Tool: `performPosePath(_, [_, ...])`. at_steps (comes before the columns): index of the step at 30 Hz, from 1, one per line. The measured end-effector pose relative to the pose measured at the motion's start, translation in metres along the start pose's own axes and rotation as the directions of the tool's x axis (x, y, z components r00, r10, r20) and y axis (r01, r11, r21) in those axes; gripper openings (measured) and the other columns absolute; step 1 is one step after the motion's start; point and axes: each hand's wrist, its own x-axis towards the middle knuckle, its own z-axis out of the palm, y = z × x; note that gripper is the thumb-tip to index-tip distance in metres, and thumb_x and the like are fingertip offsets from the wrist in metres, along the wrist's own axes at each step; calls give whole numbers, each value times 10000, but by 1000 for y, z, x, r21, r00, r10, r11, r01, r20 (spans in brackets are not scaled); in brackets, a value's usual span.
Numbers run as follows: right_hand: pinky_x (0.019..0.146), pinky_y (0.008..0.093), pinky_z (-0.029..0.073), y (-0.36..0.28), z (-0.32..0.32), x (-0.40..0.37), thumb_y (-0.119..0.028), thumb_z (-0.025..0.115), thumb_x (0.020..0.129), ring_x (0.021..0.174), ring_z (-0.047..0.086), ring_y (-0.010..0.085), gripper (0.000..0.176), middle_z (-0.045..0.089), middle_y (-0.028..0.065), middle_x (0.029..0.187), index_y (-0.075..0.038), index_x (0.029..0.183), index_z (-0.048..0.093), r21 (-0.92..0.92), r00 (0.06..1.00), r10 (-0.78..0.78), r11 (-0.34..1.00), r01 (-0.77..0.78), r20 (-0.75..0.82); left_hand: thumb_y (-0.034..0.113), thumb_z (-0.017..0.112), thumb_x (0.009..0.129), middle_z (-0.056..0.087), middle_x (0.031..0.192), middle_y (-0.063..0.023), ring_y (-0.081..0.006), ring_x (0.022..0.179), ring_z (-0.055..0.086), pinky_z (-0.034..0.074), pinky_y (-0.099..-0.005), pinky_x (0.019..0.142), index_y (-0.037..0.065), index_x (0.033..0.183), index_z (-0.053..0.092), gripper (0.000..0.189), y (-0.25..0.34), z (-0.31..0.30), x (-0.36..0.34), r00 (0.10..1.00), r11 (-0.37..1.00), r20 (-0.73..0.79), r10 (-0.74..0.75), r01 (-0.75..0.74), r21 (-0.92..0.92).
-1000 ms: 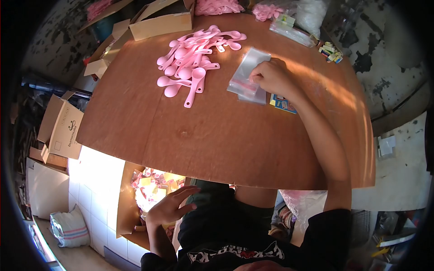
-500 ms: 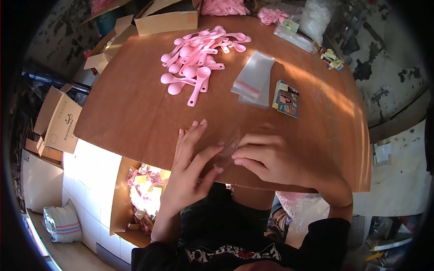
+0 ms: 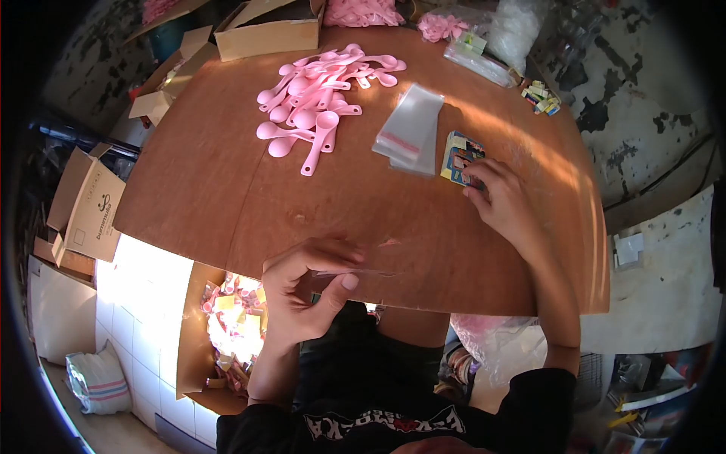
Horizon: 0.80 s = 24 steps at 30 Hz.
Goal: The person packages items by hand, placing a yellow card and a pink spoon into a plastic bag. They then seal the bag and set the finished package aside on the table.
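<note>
My left hand (image 3: 306,287) is near the table's front edge, its thumb and fingers closed on a thin clear plastic bag (image 3: 376,272) that points right. Farther right, my right hand (image 3: 503,200) reaches onto a small stack of colourful printed cards (image 3: 457,151). Its fingertips press on the near corner of the stack, with the thumb by the near edge; whether one card is lifted is hidden. Left of the cards lie flat clear plastic bags (image 3: 412,125) with a pink strip. A pile of pink measuring spoons (image 3: 306,117) spreads over the table's far left part.
The brown wooden table (image 3: 249,197) has a curved far edge. An open cardboard box (image 3: 268,34) stands at its back, near bagged pink items (image 3: 363,11). Small yellow-and-blue packets (image 3: 541,98) sit at the right edge. Below left, a carton (image 3: 198,333) holds packed pieces.
My right hand has left the clear bag and moved up and right onto the card stack. My left hand has closed on the bag and come lower. The view has shifted slightly.
</note>
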Motion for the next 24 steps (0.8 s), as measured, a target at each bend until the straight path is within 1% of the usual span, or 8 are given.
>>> performPosePath(4, [822, 393, 501, 11, 5, 1, -42, 723, 774, 916, 644, 321, 164, 677, 137, 939, -11, 932, 690, 219, 996, 92, 971, -91, 6, 6, 704, 827, 686, 917, -153, -204, 830, 680, 538, -334, 821, -11, 906, 646, 100, 4, 1, -5, 991, 980, -68, -112, 99, -175])
performPosePath(11, [709, 359, 512, -1, -14, 4, -52, 713, 786, 760, 644, 291, 119, 684, 130, 893, -22, 900, 697, 31, 985, 148, 989, -146, -90, -13, 685, 847, 678, 929, -160, -207, 847, 685, 545, -302, 758, -6, 962, 618, 133, 4, -5, -2, 983, 959, -174, -64, 12, -283])
performPosePath(13, [704, 298, 510, -21, -29, 4, -48, 693, 839, 763, 664, 231, 104, 697, 115, 893, -3, 934, 696, 60, 935, 121, 993, -107, -335, -29, 669, 863, 690, 926, -154, -211, 842, 693, 544, -291, 749, -17, 988, 598, 144, 6, -3, 1, 979, 962, -183, -86, 34, -271])
performPosePath(14, [704, 298, 510, -28, -34, 2, -48, 693, 839, 763, 664, 231, 104, 697, 115, 893, -3, 934, 696, 63, 937, 117, 993, -102, -329, -29, 669, 863, 690, 926, -154, -211, 842, 693, 544, -291, 749, -17, 988, 598, 144, 4, -2, 3, 978, 963, -189, -89, 36, -268])
performPosePath(16, [726, 247, 507, -43, -41, -4, -59, 674, 895, 795, 661, 138, 123, 704, 88, 907, 34, 974, 684, 445, 871, 260, 894, -55, -416, -58, 655, 870, 708, 935, -143, -187, 844, 695, 541, -278, 759, -33, 1050, 587, 195, -3, -1, 7, 959, 928, -172, -226, 158, -338])
performPosePath(17, [726, 247, 507, -52, -45, -7, -59, 674, 895, 795, 661, 138, 123, 704, 88, 907, 34, 974, 684, 449, 874, 259, 892, -53, -412, -58, 655, 870, 708, 935, -143, -187, 844, 695, 541, -278, 759, -33, 1050, 587, 195, -5, 1, 9, 957, 929, -178, -229, 160, -335])
performPosePath(19, [757, 224, 504, -70, -51, -13, -62, 670, 914, 839, 631, 91, 154, 692, 71, 929, 61, 1007, 668, 740, 896, 330, 672, -2, -297, -87, 645, 869, 721, 943, -132, -158, 854, 691, 541, -269, 782, -42, 1111, 573, 256, -10, 4, 12, 928, 907, -122, -352, 306, -289])
performPosePath(24, [766, 227, 513, -98, -47, -5, -60, 683, 905, 858, 647, 107, 174, 701, 92, 954, 65, 1026, 673, 851, 954, 263, 526, -17, -143, -84, 681, 846, 722, 979, -144, -140, 960, 677, 536, -267, 874, -56, 1145, 566, 322, -12, 18, 12, 933, 894, -11, -361, 342, -291])
